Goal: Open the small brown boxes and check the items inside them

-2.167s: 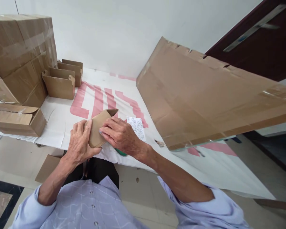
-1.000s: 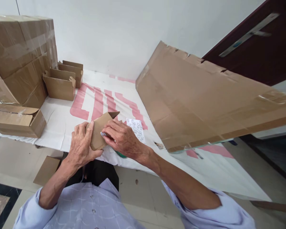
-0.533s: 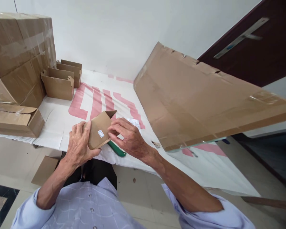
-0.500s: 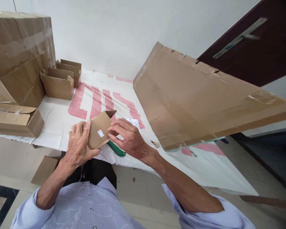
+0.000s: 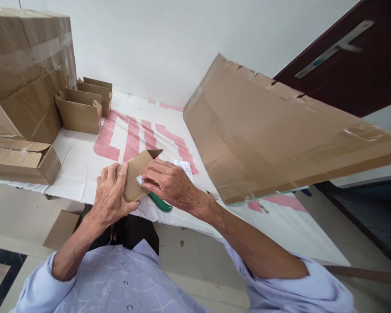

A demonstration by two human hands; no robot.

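Note:
A small brown cardboard box (image 5: 135, 167) is held at a tilt over the front of the table, one flap sticking out at its far top corner. My left hand (image 5: 112, 195) grips its left side, thumb along the near edge. On the box's upper face sits a small white sticker with a blue border (image 5: 139, 179). My right hand (image 5: 166, 182) has its fingers drawn together, the tips touching the sticker's right edge; whether they pinch anything is hidden. Partly under the box and right hand lies a green-handled tool (image 5: 161, 203), its other end out of sight.
Patterned paper (image 5: 184, 166) lies past my right hand. Open small boxes (image 5: 80, 115) stand back left, beside large taped cartons (image 5: 26, 78) and a closed box (image 5: 22, 161). A big cardboard panel (image 5: 263, 134) leans at right. Another cardboard piece (image 5: 61, 228) is below the table.
My right hand has moved left across the box face, from its right edge onto the sticker. The box and left hand have shifted slightly right in the view.

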